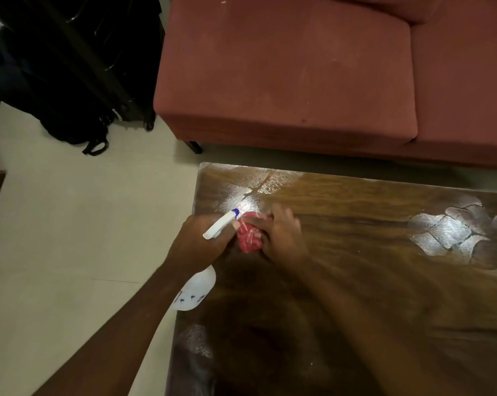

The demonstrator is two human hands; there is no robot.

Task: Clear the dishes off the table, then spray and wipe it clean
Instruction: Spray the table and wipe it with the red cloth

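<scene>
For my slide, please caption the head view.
Left hand aims spray bottle; right hand presses red cloth on wooden table.

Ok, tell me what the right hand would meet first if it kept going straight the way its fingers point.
The right hand, bunched on the red cloth, points up-left toward the table's far left corner. First it would likely meet the spray bottle nozzle in the left hand, though depth is unclear.

**Surfaces and materials**

The tabletop (pixel 370 252) is dark wood with a glossy, varnished finish; its grain is clear and a wet shine lies at the upper left corner. The spray bottle (pixel 195 292) is smooth white plastic. The cloth (pixel 248 238) is soft red fabric, crumpled. The sofa (pixel 298 67), at the top of the frame, has matt, slightly rough textile. The floor (pixel 56 224) is smooth pale tile.
</scene>
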